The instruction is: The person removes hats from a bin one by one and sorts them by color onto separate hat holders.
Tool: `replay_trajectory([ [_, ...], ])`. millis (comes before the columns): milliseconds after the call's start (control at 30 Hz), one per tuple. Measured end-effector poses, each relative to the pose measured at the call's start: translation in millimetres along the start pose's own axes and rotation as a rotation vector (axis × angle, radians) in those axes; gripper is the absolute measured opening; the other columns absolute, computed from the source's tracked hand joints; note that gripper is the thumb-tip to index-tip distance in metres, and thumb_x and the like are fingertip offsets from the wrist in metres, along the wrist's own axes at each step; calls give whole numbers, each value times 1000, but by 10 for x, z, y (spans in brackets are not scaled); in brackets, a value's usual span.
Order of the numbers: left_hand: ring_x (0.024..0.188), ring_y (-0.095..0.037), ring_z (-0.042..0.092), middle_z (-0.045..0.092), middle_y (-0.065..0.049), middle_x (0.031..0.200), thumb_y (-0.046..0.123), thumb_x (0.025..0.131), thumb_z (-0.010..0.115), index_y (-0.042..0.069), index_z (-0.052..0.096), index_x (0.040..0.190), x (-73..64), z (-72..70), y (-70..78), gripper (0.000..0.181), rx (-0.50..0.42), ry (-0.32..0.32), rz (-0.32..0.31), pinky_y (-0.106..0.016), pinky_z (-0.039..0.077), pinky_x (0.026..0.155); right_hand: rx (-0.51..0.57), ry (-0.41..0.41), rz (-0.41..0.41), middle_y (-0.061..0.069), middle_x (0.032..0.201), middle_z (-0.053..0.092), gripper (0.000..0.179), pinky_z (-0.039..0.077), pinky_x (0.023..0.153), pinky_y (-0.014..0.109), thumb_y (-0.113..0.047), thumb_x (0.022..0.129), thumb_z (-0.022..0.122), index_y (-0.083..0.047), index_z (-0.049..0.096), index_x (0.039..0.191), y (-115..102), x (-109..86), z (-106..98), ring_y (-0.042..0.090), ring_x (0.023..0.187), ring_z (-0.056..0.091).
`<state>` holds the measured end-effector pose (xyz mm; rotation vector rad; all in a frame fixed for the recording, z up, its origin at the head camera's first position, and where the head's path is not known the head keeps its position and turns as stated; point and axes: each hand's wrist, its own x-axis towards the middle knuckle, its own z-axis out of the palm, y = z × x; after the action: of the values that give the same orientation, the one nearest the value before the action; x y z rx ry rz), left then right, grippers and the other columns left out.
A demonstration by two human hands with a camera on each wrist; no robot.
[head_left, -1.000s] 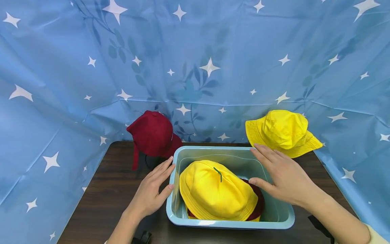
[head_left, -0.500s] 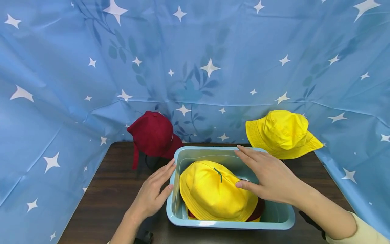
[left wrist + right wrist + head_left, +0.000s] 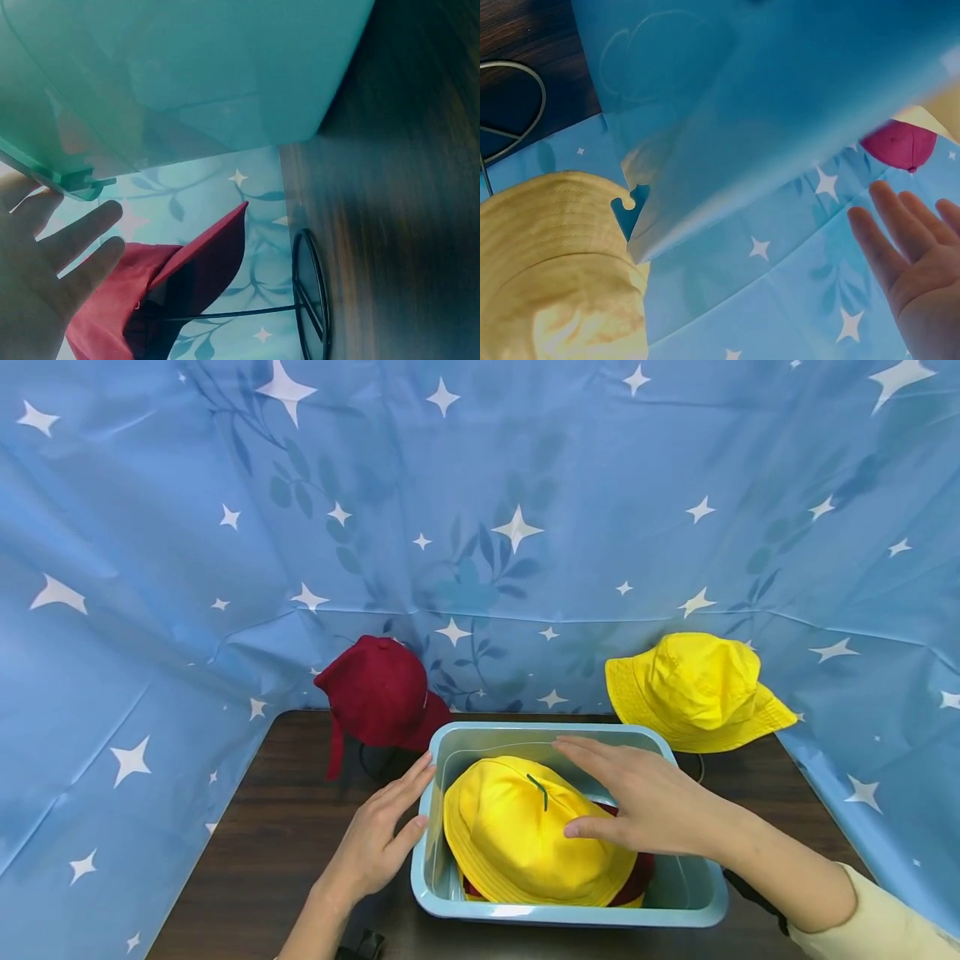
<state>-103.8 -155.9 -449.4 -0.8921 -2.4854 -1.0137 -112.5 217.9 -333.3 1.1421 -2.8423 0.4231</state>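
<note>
A light-blue plastic bin (image 3: 570,914) stands on the table with a yellow bucket hat (image 3: 517,835) lying in it, crown up, a short green strip on top. Dark red fabric (image 3: 637,877) shows from under that hat. My left hand (image 3: 378,835) rests fingertips and thumb along the bin's left rim, fingers straight. Over the bin's right half, my right hand (image 3: 645,797) is spread with straight fingers and holds nothing; its thumb overlaps the yellow hat in the head view. In the right wrist view the same hand (image 3: 922,262) shows its palm.
Behind the bin at left, a dark red cap (image 3: 378,689) sits on a black wire stand (image 3: 304,300). At back right another yellow bucket hat (image 3: 701,689) sits on a wire stand (image 3: 525,135). A blue star-patterned cloth (image 3: 480,568) hangs behind the dark wooden table (image 3: 255,843).
My right hand has moved left and slightly down, from the bin's right rim to over the yellow bucket hat's right side. The left hand has stayed at the left rim.
</note>
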Motion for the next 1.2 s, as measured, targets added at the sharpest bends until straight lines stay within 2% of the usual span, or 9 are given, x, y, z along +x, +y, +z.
replay_trajectory([
  [200,146,-25,48,41,-4,166,14,101,56,7,49,156,-7,37,-16,56,-22,29,0,-62,48,104,45,-65,16,5,157,52,94,55,99,49,-76,90,59,-14,45,159,-8,38,-14,26,125,65],
  [400,147,-23,47,40,-2,166,15,101,55,7,49,156,-19,63,-11,57,-62,29,-22,-62,45,108,63,-104,22,7,155,53,91,56,99,50,-75,90,59,-16,46,158,-20,66,-53,26,121,67],
  [600,145,-24,49,42,-5,165,13,100,56,7,49,156,-25,67,-27,57,-61,34,-12,-57,46,109,76,-141,29,4,152,56,86,54,101,52,-74,91,60,-16,51,155,-75,130,-142,28,128,63],
  [800,144,-24,50,43,-6,164,12,100,57,7,50,156,-23,60,-31,56,-66,41,-7,-54,47,110,98,-154,9,3,145,62,75,56,96,50,-65,94,65,-17,56,151,-129,229,-225,24,121,66],
  [1033,144,-25,50,42,-7,164,11,101,57,7,49,156,-20,65,-33,56,-70,40,-2,-53,47,110,162,-190,6,-5,125,68,57,58,84,35,-41,92,80,-13,64,139,-137,296,-208,14,102,67],
  [1200,146,-24,48,41,-5,165,13,101,57,7,50,156,-18,61,-26,56,-77,37,-16,-52,44,113,205,-183,-27,-10,106,67,48,57,77,29,-30,91,83,-10,68,132,-106,337,-170,10,91,64],
])
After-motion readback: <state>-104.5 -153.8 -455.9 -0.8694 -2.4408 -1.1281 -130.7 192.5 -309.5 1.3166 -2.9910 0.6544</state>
